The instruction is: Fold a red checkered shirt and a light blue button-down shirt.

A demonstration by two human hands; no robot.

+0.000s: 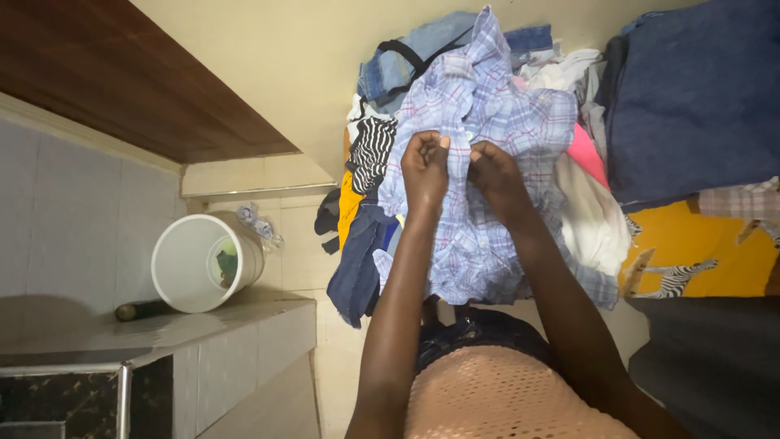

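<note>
Both the left hand (pixel 425 165) and the right hand (pixel 496 172) pinch, fingers clenched, the front of a blue plaid shirt (pixel 479 122), apparently at its button strip, atop a clothes pile (pixel 585 211), with 1 white bucket (pixel 203 262) well left of the fingers.

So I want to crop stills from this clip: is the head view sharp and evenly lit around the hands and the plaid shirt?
Head view: soft, even indoor light; left hand and right hand pinch the plaid shirt, check pattern readable, slight softness at the fingers; white bucket clear; dim lower-left corner; no glare; wide-angle stretch at the edges.
</note>
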